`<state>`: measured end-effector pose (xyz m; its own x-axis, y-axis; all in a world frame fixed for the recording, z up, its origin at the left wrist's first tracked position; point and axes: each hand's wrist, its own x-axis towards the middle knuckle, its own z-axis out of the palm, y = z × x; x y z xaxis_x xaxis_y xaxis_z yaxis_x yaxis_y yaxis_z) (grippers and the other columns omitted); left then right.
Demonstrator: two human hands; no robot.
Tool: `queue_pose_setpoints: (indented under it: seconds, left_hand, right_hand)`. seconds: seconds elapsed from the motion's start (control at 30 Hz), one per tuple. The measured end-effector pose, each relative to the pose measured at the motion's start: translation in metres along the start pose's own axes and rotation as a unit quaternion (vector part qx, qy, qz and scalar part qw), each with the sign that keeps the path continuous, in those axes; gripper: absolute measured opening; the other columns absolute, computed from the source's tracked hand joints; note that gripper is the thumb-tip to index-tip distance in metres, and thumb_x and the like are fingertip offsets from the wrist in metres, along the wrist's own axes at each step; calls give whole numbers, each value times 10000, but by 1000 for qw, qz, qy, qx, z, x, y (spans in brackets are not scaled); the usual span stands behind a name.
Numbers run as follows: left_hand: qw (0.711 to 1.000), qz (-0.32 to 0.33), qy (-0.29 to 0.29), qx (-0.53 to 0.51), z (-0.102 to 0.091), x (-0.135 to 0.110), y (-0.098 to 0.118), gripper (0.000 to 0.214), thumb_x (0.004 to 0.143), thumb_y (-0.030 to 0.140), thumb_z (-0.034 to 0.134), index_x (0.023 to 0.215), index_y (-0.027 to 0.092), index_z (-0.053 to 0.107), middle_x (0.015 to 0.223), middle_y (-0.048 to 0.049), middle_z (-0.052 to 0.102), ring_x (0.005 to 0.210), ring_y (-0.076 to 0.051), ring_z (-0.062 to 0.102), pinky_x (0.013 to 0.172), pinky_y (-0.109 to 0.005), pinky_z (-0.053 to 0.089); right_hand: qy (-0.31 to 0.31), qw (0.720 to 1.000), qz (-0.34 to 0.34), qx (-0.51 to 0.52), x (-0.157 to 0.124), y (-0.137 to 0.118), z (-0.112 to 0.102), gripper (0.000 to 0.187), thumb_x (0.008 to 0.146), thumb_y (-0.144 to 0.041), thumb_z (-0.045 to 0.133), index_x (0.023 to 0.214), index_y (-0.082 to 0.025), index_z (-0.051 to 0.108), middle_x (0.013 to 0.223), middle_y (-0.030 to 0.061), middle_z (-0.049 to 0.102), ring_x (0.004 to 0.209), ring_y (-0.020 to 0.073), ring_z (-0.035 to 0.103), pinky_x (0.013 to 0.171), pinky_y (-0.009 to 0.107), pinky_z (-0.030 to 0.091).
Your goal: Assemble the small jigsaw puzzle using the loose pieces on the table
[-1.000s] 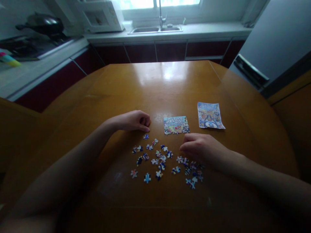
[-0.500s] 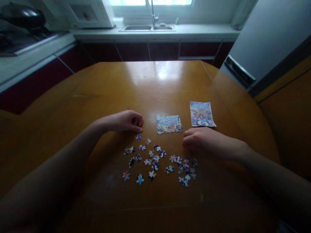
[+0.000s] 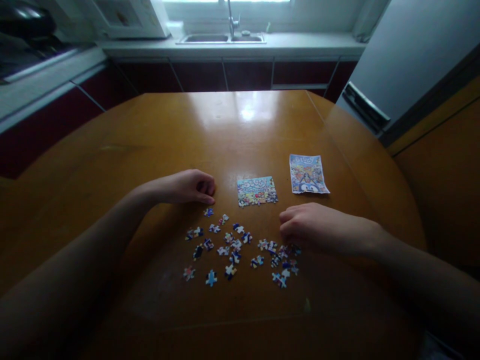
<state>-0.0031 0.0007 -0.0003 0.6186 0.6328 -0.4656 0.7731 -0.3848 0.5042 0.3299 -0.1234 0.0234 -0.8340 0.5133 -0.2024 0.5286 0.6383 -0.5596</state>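
Observation:
My left hand [image 3: 191,186] rests on the table left of a partly assembled jigsaw puzzle [image 3: 257,191]. Its fingers are curled in, and nothing shows between them. Just below its thumb lies a blue jigsaw piece [image 3: 209,212]. To the right of the assembled block, my right hand [image 3: 309,223] is closed with its fingertips pointing down. Whatever those fingers may hold is hidden. Directly beneath it sits a cluster of loose jigsaw pieces [image 3: 284,251], partly covered by the hand. Several more scattered pieces [image 3: 236,245] spread between both hands and toward me.
A creased picture sheet [image 3: 307,173] lies beyond my right hand. The wooden table [image 3: 168,130] has a rounded outline. Past it stand a counter with a sink [image 3: 221,38], a stove at the left and a grey fridge [image 3: 405,60] at the right.
My right hand has moved slightly nearer to me, away from the picture sheet and toward the loose pieces. My left hand stays in place. The whole view has shifted a little.

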Motion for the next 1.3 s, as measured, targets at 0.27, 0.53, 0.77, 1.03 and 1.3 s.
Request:
queue_pose_setpoints:
  seconds: [0.27,0.53,0.77,1.03,1.3]
  left_hand:
    - [1000,12,2,0,1,2,-5,282,776,450,685,787,172,633,665,10,567,587,-102,475,530,-218,311]
    - [1000,4,6,12,0,2,-3,275,767,443,694,779,175,637,654,18,559,582,-102,471,525,-216,324]
    - [1000,5,6,12,0,2,-3,284,767,455,695,776,177,641,652,17,557,587,-107,473,527,-220,326]
    - [1000,7,5,-2,1,0,-1,291,759,450,693,780,166,636,647,21,546,582,-102,459,523,-215,306]
    - [1000,17,11,-4,2,0,2,282,753,430,702,794,159,637,655,22,551,593,-101,473,537,-217,313]
  right_hand:
    - [-7,1000,-19,1,2,1,3,154,909,-144,560,802,-178,665,837,19,614,752,126,547,688,240,414]
    - [-24,1000,-10,8,4,2,6,134,901,-145,563,815,-178,660,839,21,634,766,134,567,700,244,413]
    - [-9,1000,-20,-1,3,2,5,159,922,-153,533,807,-174,642,841,20,616,753,128,546,692,243,412]
    - [40,997,-62,-16,9,0,10,146,934,-163,542,808,-168,615,829,16,580,761,125,519,700,248,401]
    - [73,993,-92,-32,18,-1,24,164,958,-196,512,894,-185,662,837,37,588,773,148,524,706,275,401]
